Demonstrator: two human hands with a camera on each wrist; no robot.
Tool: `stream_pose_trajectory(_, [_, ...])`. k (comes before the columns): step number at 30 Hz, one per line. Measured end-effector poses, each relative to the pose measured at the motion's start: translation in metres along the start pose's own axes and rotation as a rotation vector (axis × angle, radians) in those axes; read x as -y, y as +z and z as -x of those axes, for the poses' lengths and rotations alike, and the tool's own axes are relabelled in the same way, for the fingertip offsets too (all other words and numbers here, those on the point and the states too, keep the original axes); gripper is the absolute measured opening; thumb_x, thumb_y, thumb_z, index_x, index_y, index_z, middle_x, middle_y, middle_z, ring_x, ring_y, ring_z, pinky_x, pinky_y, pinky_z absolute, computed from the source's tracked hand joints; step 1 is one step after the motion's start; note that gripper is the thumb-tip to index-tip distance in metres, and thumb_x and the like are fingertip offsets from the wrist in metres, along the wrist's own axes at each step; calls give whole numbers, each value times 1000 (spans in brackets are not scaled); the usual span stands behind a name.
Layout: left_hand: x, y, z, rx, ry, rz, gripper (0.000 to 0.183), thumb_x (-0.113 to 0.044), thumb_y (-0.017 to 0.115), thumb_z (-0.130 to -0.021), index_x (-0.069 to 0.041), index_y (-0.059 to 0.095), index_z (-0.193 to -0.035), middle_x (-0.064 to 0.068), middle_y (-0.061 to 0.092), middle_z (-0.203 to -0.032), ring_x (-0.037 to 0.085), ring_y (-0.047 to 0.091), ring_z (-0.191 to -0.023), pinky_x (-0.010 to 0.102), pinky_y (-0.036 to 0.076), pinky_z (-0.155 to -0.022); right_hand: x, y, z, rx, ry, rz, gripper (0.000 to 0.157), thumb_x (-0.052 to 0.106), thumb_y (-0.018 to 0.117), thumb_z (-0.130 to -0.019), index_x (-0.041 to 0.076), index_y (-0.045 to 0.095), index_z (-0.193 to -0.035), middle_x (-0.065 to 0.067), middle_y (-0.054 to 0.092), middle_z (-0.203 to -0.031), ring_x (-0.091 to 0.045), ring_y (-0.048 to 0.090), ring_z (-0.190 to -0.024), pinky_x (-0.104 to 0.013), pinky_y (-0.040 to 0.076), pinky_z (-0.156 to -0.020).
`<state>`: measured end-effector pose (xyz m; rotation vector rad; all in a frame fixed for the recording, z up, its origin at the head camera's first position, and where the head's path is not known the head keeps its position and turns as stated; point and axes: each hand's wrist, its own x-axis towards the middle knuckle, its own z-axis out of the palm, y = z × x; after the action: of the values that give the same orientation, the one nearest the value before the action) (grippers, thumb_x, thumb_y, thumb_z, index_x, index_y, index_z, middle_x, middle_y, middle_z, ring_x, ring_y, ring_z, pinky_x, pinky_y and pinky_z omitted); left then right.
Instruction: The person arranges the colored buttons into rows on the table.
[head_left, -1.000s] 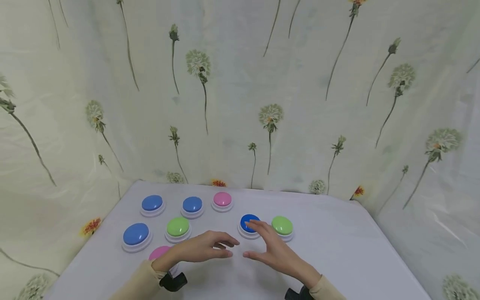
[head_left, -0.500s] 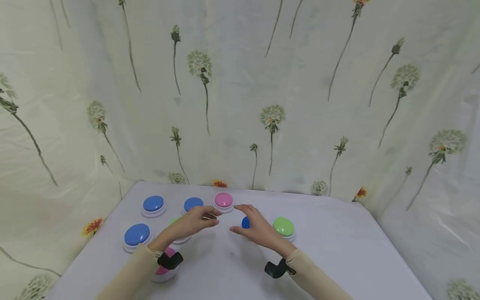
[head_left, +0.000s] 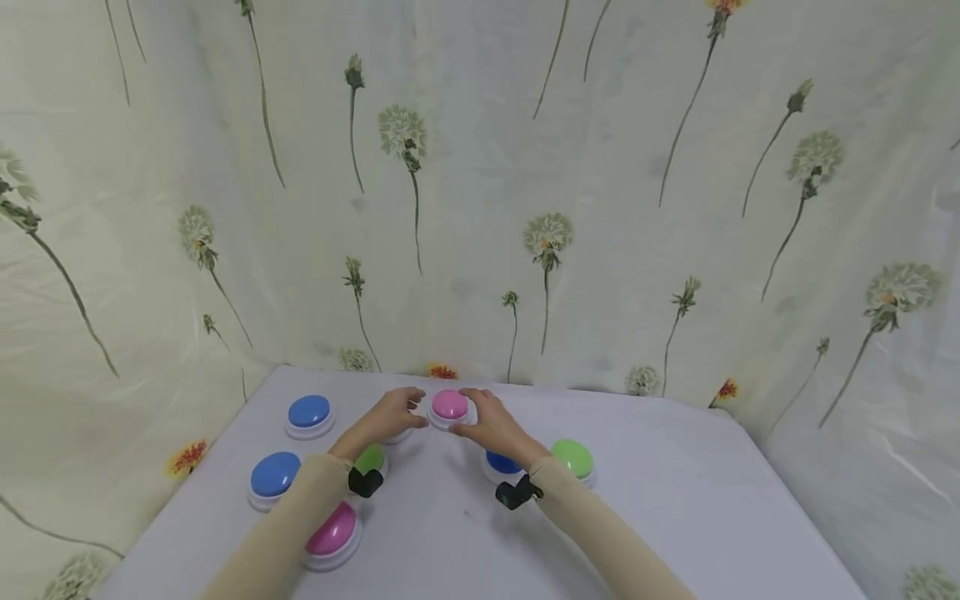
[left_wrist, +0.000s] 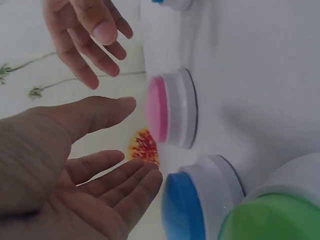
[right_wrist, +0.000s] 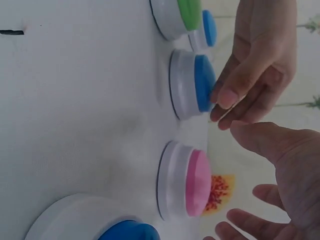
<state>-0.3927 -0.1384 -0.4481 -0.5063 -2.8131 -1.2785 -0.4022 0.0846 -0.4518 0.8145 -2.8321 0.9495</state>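
Note:
A pink dome push button (head_left: 450,406) in a white round base stands at the back of the table, between my two hands. On its left side my left hand (head_left: 386,419) is held with thumb and fingers apart. My right hand (head_left: 497,429) is on its right side, spread the same way. In the left wrist view, the left fingers (left_wrist: 130,192) stop short of the pink button (left_wrist: 172,110). In the right wrist view, a gap lies between the right thumb (right_wrist: 257,140) and that button. Neither hand holds anything.
Blue buttons (head_left: 309,412) (head_left: 274,475) and a nearer pink button (head_left: 332,532) stand on the left. A green button (head_left: 369,461) and a dark blue button (head_left: 502,463) are partly hidden by my arms. Another green button (head_left: 573,459) is on the right. Flowered cloth (head_left: 465,167) hangs behind the table.
Both hands have moved forward over the table, from near the front to either side of the back pink button. The buttons stay where they were.

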Motion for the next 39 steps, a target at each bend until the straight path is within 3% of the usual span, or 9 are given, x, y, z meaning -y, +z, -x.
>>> stream_pose_trajectory(5, [10, 6, -15, 32, -67, -24, 66, -10, 74, -82, 12, 44, -136, 31, 52, -133, 41, 52, -124, 49, 47, -100, 0, 8, -14, 22, 42, 7, 70, 30, 76, -82, 1, 46, -138, -22, 53, -133, -36, 50, -121, -54, 43, -103])
stream_pose_trajectory(13, [11, 24, -39, 47, -38, -160, 71, -11, 77, -78, 14, 44, -135, 30, 50, -136, 42, 47, -129, 51, 39, -108, -10, 17, -31, 5, 103, 40, 76, 33, 79, -78, -11, 46, -131, -27, 57, -122, -38, 56, -111, -52, 48, -97])
stream_pose_trajectory(18, [11, 33, -52, 28, -77, -199, 70, -12, 79, -75, 12, 48, -133, 28, 55, -132, 40, 52, -124, 49, 41, -107, -15, 21, -43, 14, 130, 16, 69, 27, 80, -76, -12, 51, -125, -27, 61, -116, -37, 59, -108, -49, 48, -98])
stream_pose_trajectory(22, [12, 35, -54, 8, -113, -217, 59, -14, 82, -72, 8, 59, -122, 23, 61, -119, 33, 60, -107, 46, 47, -99, -11, 22, -47, 32, 154, 21, 63, 27, 80, -76, -11, 54, -119, -24, 63, -109, -34, 61, -100, -47, 50, -94])
stream_pose_trajectory(26, [12, 34, -53, -16, -107, -210, 47, -18, 84, -71, 4, 64, -107, 16, 61, -104, 24, 58, -89, 42, 50, -88, -9, 25, -48, 23, 217, 29, 67, 33, 80, -76, -9, 54, -120, -21, 61, -110, -30, 57, -100, -46, 49, -94])
stream_pose_trajectory(33, [11, 32, -49, -27, -146, -117, 53, -17, 84, -70, 5, 61, -112, 17, 58, -109, 25, 58, -94, 43, 49, -92, -11, 29, -49, -21, 195, 62, 64, 30, 82, -75, -9, 57, -118, -20, 62, -107, -30, 56, -100, -45, 49, -95])
stream_pose_trajectory(39, [15, 35, -48, -33, -123, -142, 52, -19, 85, -71, 4, 60, -111, 15, 59, -107, 23, 58, -90, 40, 51, -89, -13, 32, -46, -30, 184, 40, 58, 21, 82, -76, -9, 58, -118, -21, 62, -109, -32, 58, -103, -46, 48, -99])
